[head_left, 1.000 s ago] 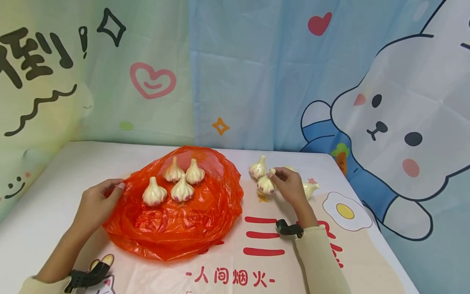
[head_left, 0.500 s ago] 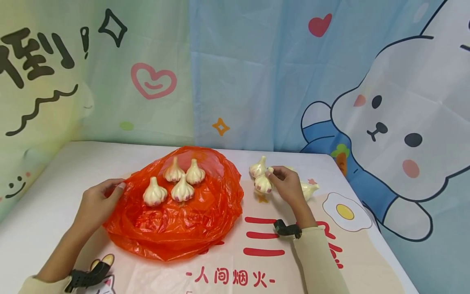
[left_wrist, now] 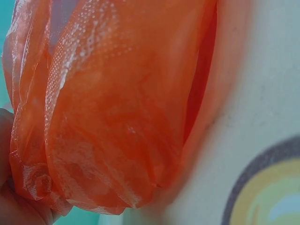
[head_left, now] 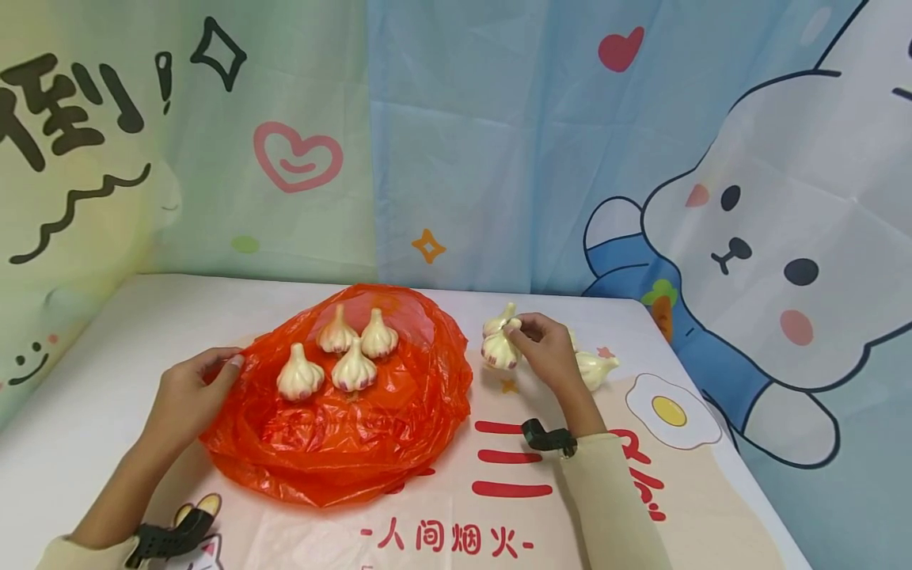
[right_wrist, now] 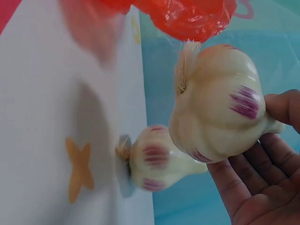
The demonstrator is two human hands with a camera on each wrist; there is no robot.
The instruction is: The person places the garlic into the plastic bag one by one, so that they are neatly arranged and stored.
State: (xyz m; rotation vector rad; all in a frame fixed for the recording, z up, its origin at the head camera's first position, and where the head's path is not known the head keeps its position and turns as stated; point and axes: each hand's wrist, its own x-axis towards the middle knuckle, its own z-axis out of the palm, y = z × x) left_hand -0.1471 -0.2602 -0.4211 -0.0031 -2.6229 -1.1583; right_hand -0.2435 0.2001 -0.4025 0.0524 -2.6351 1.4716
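Observation:
A red plastic bag (head_left: 335, 475) lies spread with its mouth wide, and several garlic bulbs (head_left: 300, 374) sit in it. My left hand (head_left: 195, 392) pinches the bag's left rim between thumb and fingers; the left wrist view is mostly filled by the bag's crinkled side (left_wrist: 117, 117). To the right of the bag, my right hand (head_left: 549, 348) pinches a garlic bulb (head_left: 500, 350) by its neck. In the right wrist view that white, purple-streaked bulb (right_wrist: 220, 108) hangs above the table, root end outward. Another bulb (right_wrist: 157, 159) rests on the table behind it.
One more garlic bulb (head_left: 595, 368) lies right of my right hand, with others partly hidden behind the hand. A printed mat (head_left: 463, 507) covers the white table (head_left: 207, 301). A patterned curtain (head_left: 456, 142) hangs along the back edge.
My right hand has moved left with the garlic bulb, toward the bag. The left hand and the bag stay where they were.

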